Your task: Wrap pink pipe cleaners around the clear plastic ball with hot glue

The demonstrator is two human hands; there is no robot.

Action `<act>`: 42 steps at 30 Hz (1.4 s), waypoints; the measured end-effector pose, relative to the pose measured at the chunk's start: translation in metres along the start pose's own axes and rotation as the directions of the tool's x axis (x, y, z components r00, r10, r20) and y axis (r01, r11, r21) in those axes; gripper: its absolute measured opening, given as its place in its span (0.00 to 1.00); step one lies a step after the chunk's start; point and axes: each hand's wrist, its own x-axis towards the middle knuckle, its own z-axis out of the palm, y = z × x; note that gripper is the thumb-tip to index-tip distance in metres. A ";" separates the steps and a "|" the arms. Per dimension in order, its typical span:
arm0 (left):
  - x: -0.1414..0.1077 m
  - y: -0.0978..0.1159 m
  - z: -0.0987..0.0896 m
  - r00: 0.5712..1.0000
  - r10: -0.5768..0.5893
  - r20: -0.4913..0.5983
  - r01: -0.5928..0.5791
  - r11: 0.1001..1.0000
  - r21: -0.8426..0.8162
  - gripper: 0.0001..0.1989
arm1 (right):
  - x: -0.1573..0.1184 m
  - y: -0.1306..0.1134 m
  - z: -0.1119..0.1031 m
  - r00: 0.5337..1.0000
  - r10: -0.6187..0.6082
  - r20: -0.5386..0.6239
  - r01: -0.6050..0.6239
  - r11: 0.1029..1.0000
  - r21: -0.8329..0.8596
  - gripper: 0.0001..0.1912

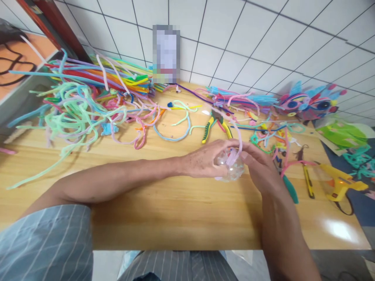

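Note:
A clear, round plastic ball (236, 173) is held over the table in my left hand (206, 158), whose fingers curl around its left side. A pale pink pipe cleaner (240, 136) lies against the top of the ball and arches up and away behind it. My right hand (256, 158) is closed at the ball's right side, its thumb by the pipe cleaner and its other fingers partly hidden behind. Just beyond my hands lie pliers (207, 130) with yellow and green handles, their jaws pointing away.
Tangled pipe cleaners (70, 113) and a colourful bundle (117, 76) fill the back left. Blue and pink pipe cleaners (246, 99) lie along the tiled wall. At right are a yellow glue gun (336, 181), a yellow cutter (308, 181), a green handle (290, 190) and colourful big-eyed figures (307, 103).

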 end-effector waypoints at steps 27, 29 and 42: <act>0.003 0.015 0.005 0.993 0.121 0.000 -0.121 0.991 -0.066 0.32 | -0.009 0.007 0.014 0.991 -0.026 -0.132 0.037 0.996 0.084 0.14; 0.003 0.016 0.005 0.993 0.115 0.000 -0.115 0.991 -0.065 0.32 | -0.009 0.007 0.014 0.989 -0.024 -0.142 0.037 0.996 0.086 0.12; -0.001 0.002 0.003 0.991 0.122 0.057 -0.123 0.992 0.010 0.32 | -0.007 0.002 0.020 0.988 0.041 -0.152 -0.014 0.985 0.175 0.15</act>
